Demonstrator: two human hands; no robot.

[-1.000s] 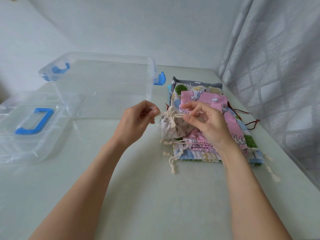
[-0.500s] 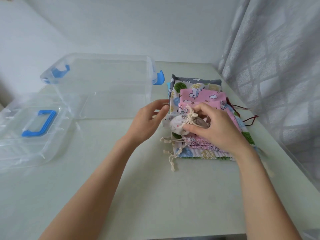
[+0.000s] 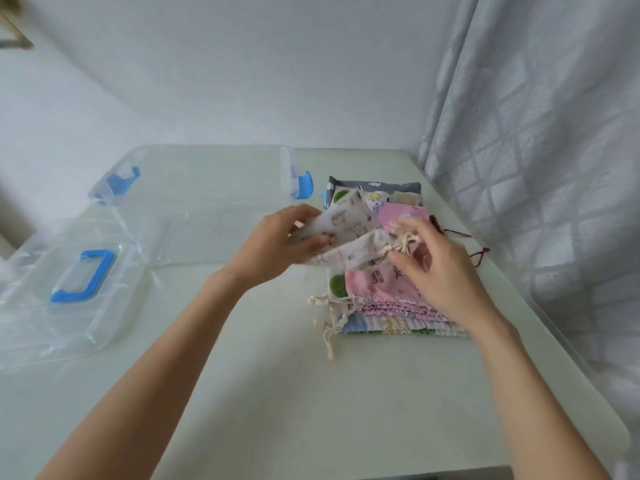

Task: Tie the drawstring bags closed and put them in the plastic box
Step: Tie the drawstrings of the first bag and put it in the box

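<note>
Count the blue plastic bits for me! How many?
3: a blue clip on the clear plastic box's left end, another blue clip on its right end, and the blue handle on the clear lid.

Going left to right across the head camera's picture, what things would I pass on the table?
box lid with blue handle → clear plastic box → left hand → white printed bag → right hand → grey curtain

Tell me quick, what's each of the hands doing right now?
Left hand: grips the body of the white printed bag.
Right hand: fingers curled at the bag's cream drawstring knot, seemingly pinching it; motion blur leaves that uncertain.
</note>
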